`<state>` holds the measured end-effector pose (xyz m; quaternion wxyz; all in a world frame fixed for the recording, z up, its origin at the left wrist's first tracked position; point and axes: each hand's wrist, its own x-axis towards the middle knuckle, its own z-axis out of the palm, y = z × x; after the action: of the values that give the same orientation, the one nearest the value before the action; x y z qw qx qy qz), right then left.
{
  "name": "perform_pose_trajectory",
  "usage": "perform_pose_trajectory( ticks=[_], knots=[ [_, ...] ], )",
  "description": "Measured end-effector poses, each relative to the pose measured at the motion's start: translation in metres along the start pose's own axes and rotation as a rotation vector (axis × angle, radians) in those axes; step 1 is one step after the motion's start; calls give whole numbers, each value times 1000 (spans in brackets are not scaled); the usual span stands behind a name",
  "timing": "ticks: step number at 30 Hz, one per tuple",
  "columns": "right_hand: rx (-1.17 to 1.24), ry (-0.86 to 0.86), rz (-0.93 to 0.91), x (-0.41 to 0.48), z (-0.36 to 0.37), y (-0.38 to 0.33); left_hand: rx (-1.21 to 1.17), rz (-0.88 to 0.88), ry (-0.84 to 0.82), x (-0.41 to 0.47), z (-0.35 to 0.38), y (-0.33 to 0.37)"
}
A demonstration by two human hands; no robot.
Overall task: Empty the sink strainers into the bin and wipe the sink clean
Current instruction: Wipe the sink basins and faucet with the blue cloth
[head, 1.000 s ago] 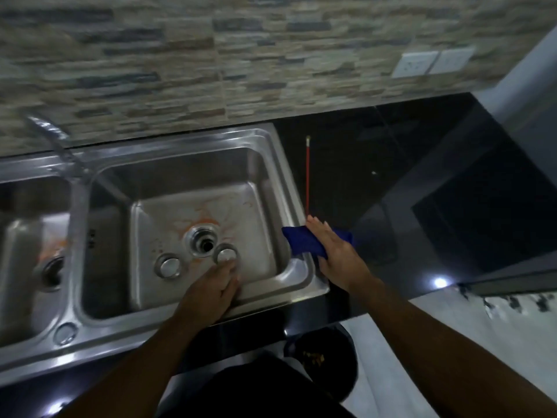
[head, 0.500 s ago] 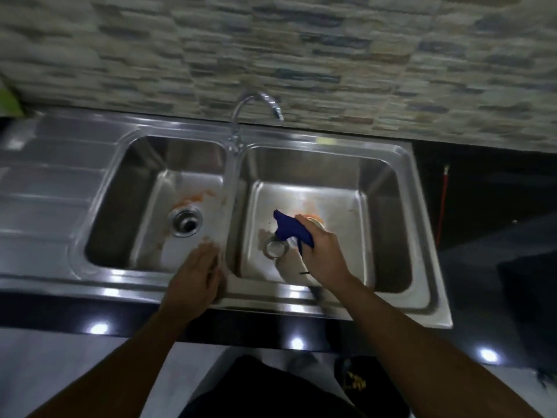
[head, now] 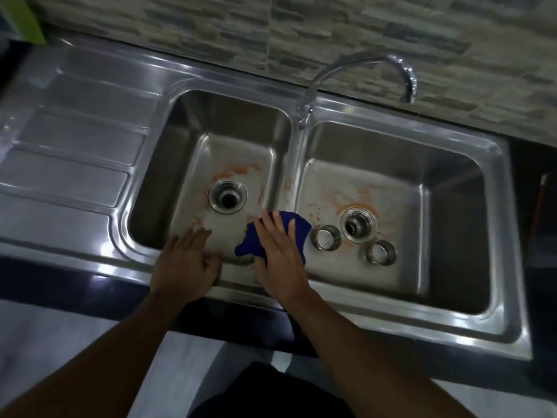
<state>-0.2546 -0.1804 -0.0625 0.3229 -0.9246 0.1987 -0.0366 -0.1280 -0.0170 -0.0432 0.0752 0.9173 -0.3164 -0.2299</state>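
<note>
Right hand is flat on the blue cloth, fingers straight and spread, pressing rather than gripping. The cloth sits at the near end of the divider between the two basins, though from this high angle I can't tell whether it's on the ridge itself or down on the left basin's floor. Left hand rests on the sink's front rim, fingers loose, holding nothing, just bracing.

Both strainers lie out of their holes on the right basin's floor, beside the right drain. The left drain is open too, and orange stains ring both.

Here's the danger, I'd say. A wide sweep rightward could send the cloth straight into those loose strainers and skid them around the basin. With both drains uncovered, any scraps pushed along by the cloth may drop down the pipe instead of reaching the bin. And with a flat palm and no grip, the cloth could bunch or slip out on wet steel, smearing that orange residue instead of lifting it.
</note>
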Motion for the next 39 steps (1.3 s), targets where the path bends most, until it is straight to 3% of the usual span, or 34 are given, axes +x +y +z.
perform_pose_trajectory(
  ticks=[6,15,21,26,30,35,39],
  knots=[
    [-115,108,-31,24,6,23,-41,37,8,2,1,-3],
    [-164,176,22,175,-45,67,18,66,21,8,5,-3],
    [-80,242,107,115,-19,32,113,87,-50,10,9,-8],
    [-120,127,-54,30,6,19,128,82,-110,12,5,-7],
    [-94,122,-106,65,-12,40,121,109,-99,11,5,-7],
    [-64,136,-29,160,-55,74,131,183,-20,7,8,-8],
    [-118,122,-35,168,-52,73,113,191,40,7,4,-3]
  ],
)
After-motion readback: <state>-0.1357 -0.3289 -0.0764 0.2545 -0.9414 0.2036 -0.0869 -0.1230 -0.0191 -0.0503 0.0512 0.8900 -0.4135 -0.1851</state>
